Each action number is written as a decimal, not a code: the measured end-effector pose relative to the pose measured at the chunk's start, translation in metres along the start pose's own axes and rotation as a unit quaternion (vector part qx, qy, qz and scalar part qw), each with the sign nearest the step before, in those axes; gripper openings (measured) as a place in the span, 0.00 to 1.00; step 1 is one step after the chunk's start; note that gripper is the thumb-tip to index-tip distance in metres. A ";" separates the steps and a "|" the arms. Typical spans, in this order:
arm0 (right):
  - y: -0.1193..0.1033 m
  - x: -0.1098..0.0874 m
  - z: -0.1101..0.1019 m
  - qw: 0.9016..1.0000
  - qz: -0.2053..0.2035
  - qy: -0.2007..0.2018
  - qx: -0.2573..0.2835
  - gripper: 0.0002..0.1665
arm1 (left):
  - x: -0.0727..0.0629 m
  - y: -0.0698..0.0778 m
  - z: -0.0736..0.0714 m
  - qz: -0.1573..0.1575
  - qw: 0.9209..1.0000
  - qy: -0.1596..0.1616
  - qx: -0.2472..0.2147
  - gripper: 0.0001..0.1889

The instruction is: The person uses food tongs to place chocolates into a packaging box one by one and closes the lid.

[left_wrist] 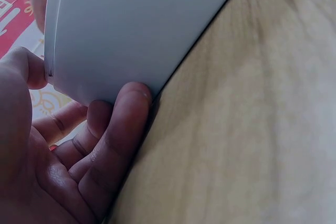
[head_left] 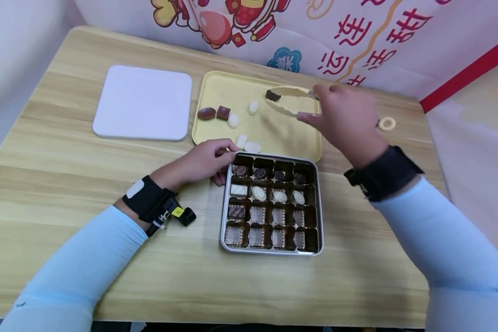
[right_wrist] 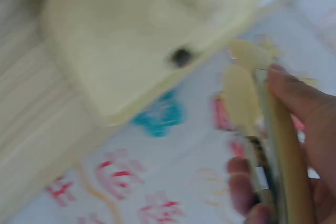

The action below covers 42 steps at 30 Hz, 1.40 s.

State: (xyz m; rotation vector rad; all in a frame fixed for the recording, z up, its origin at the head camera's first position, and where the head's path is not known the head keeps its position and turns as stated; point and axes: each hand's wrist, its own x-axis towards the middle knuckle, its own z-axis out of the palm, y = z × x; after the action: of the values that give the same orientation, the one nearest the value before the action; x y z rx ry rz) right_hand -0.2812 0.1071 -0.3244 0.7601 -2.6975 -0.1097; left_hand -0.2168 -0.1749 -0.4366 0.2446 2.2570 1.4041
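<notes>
My left hand [head_left: 209,161] grips the back left corner of a square metal tin [head_left: 224,221]; in the left wrist view, the thumb rests at the rim and curled fingers touch the side wall. Its divided insert holds spiral dark chocolates [head_left: 259,173] in the back row, white chocolates [head_left: 259,193] in the second and a striped dark one [head_left: 236,212] in the third. My right hand [head_left: 348,120] holds cream tongs [head_left: 288,110], their arms spread. A dark chocolate [head_left: 273,95] appears between the tips; contact cannot be told. The right wrist view is blurred.
The yellow tray [head_left: 290,140] behind the tin bears two brown chocolates [head_left: 206,113] and several white ones [head_left: 253,108]. A white board or lid [head_left: 143,103] lies at left. A cream ring [head_left: 387,123] shows beyond my right hand. A printed wall sheet [head_left: 315,37] stands behind the table.
</notes>
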 end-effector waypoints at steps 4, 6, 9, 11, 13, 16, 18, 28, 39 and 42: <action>0.011 0.013 0.039 1.000 -0.012 -0.006 -0.028 0.35 | -0.001 -0.003 0.003 -0.002 1.000 -0.007 -0.006 0.14; 0.013 0.015 0.049 0.999 -0.010 -0.009 -0.034 0.34 | -0.001 -0.003 0.005 0.000 1.000 -0.009 -0.013 0.13; 0.014 0.017 0.056 0.999 0.007 -0.020 -0.042 0.33 | 0.000 -0.001 0.008 0.005 1.000 -0.009 -0.019 0.13; 0.016 0.017 0.057 0.999 0.018 -0.028 -0.037 0.33 | 0.001 -0.001 0.009 0.006 1.000 -0.008 -0.018 0.14; 0.018 0.017 0.057 0.998 0.028 -0.043 -0.023 0.32 | 0.001 0.000 0.009 0.004 1.000 -0.007 -0.016 0.14; 0.023 0.014 0.056 0.997 0.045 -0.057 0.015 0.31 | 0.002 0.001 0.009 0.002 1.000 -0.009 -0.012 0.14; 0.026 0.011 0.054 0.994 0.065 -0.073 0.055 0.31 | 0.002 0.001 0.009 0.002 1.000 -0.010 -0.011 0.14; 0.029 -0.021 0.032 0.954 0.130 -0.166 0.215 0.33 | 0.002 0.004 0.007 -0.003 1.000 -0.008 -0.013 0.13; 0.029 -0.043 0.045 0.941 0.163 -0.169 0.245 0.38 | 0.002 -0.003 0.005 -0.006 1.000 0.000 -0.016 0.13; 0.030 -0.045 0.048 0.943 0.170 -0.164 0.236 0.39 | 0.001 -0.003 0.004 -0.002 1.000 0.000 -0.019 0.12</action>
State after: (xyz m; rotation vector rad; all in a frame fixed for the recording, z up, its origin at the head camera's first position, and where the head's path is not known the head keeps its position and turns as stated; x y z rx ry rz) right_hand -0.2759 0.1553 -0.3778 0.4030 -3.1752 0.5586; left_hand -0.2157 -0.1731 -0.4408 0.2290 2.2275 1.4423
